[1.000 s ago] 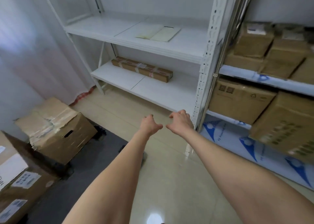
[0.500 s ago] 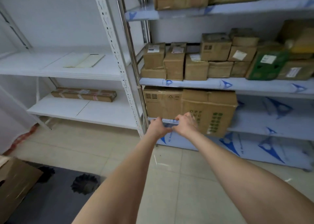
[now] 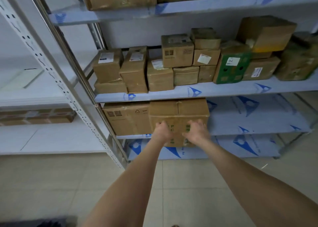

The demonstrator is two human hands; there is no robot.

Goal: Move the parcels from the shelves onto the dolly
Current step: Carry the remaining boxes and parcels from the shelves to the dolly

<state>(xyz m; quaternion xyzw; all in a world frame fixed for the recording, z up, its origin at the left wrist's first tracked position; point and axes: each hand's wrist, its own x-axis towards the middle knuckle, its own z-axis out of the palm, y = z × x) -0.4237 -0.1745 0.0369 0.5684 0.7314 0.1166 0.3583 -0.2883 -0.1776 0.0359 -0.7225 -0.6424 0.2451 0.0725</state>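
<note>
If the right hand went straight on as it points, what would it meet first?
The right hand would meet the front face of the large carton on the lower shelf; whether it touches yet is unclear.

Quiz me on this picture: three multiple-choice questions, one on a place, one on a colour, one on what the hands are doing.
1. The large cardboard box sits on: A the floor; B the shelf just below the small parcels; C the top shelf.
2. The odd-coloured box among the small parcels is: A red; B blue; C green.
3. The left hand and right hand are: A both at the large box's front; B carrying a parcel; C on different shelves.
1 B: small parcels stand one level above. 2 C: green among brown ones. 3 A: both show against its front face.
</note>
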